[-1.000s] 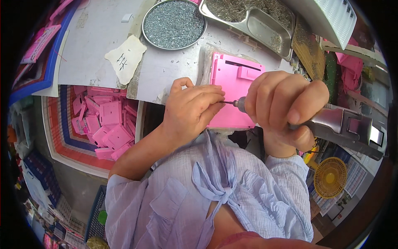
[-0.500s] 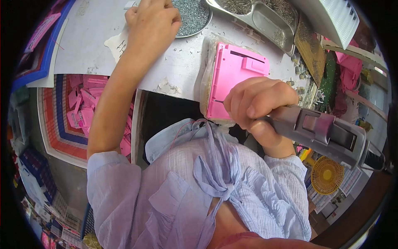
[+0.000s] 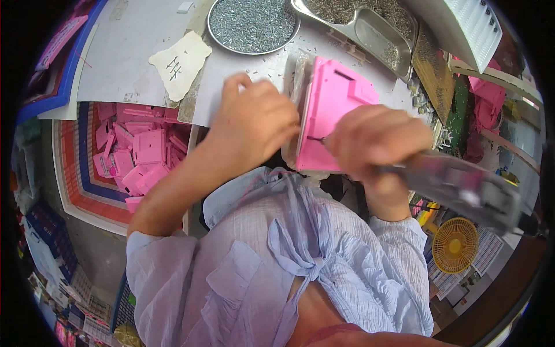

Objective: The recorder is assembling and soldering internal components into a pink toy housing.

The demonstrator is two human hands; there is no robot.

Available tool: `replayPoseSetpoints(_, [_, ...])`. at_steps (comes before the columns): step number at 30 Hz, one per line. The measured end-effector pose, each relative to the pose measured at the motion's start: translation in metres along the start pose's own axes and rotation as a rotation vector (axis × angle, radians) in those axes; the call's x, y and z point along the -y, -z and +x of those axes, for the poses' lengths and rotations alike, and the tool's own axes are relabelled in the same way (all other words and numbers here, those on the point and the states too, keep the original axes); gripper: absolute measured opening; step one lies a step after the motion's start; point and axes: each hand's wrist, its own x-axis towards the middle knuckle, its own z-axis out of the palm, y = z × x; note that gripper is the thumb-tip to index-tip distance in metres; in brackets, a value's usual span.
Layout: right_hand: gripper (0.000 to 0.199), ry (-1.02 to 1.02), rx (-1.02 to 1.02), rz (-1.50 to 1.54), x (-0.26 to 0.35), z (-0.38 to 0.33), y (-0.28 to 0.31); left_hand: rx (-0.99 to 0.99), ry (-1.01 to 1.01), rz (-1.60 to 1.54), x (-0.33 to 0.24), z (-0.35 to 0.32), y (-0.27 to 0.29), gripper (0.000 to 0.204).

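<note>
Gripping a grey power screwdriver (image 3: 462, 188), the right hand (image 3: 378, 141) has its fingers curled tight round the front of the tool, and the thin bit touches the near left part of a pink plastic panel (image 3: 332, 115). That panel lies on the pale worktop (image 3: 121, 58) just in front of the person's chest, tilted a little to the right. Its left edge is met by the left hand (image 3: 257, 124), fingers bent and pressed together; whether they pinch anything small I cannot tell. Farther off stands a round dish of screws (image 3: 252, 24), with a metal tray (image 3: 370, 29) to its right. Low on the left, a bin (image 3: 81, 191) holds more pink parts (image 3: 136, 153). A yellow fan (image 3: 455, 245) sits near right.
</note>
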Motion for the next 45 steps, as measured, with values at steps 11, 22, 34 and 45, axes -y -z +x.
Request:
replayPoseSetpoints(11, [0.026,0.016,-0.023,0.237,0.010,0.002,-0.004,-0.026,0.146,-0.265,-0.029,-0.014,-0.006,0.014])
replayPoseSetpoints(22, [0.019,0.004,-0.013,0.240,0.002,-0.023,-0.021,0.182,-0.088,-0.129,-0.016,-0.006,-0.004,0.033])
replayPoseSetpoints(34, [0.009,0.029,0.133,0.090,-0.011,-0.011,-0.018,0.163,-0.021,-0.071,-0.020,-0.012,-0.018,0.039])
replayPoseSetpoints(45, [0.018,0.083,-0.168,-0.137,-0.070,0.037,0.054,0.155,0.022,-0.140,-0.020,-0.006,-0.019,0.042])
